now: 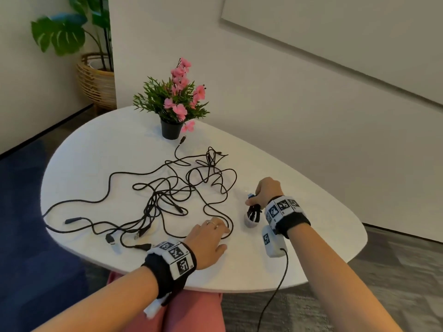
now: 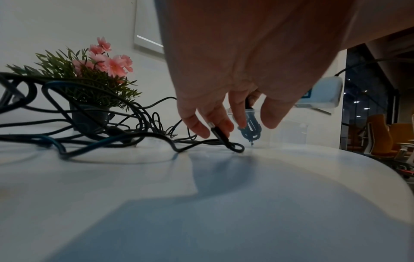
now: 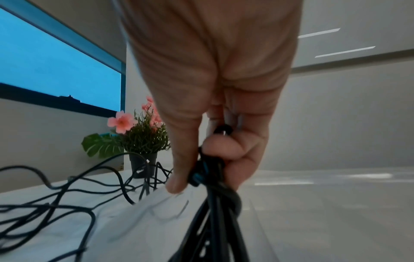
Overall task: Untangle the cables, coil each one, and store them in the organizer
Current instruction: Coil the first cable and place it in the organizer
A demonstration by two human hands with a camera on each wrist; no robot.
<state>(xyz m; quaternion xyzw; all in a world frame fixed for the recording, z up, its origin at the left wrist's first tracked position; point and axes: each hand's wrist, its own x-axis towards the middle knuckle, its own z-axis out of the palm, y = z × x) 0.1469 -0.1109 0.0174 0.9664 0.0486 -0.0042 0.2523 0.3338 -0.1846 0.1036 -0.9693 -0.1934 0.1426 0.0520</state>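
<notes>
A tangle of black cables (image 1: 167, 188) sprawls over the middle of the white table (image 1: 96, 149). My left hand (image 1: 208, 238) rests at the tangle's near right edge, and its fingers (image 2: 199, 124) pinch a black plug (image 2: 220, 134) at one cable's end. My right hand (image 1: 263, 190) grips a coiled black cable bundle (image 1: 254, 210) from above. The bundle hangs down into a small clear organizer cup (image 1: 249, 223) standing on the table. In the right wrist view the coiled bundle (image 3: 215, 203) trails from my fist (image 3: 201, 177).
A potted pink flower (image 1: 171, 111) stands at the table's far side, with a cable plug lying just before it. A white wrist-camera box (image 1: 272, 243) and its lead lie near the front right edge. A large plant in a basket (image 1: 96, 80) stands on the floor, far left.
</notes>
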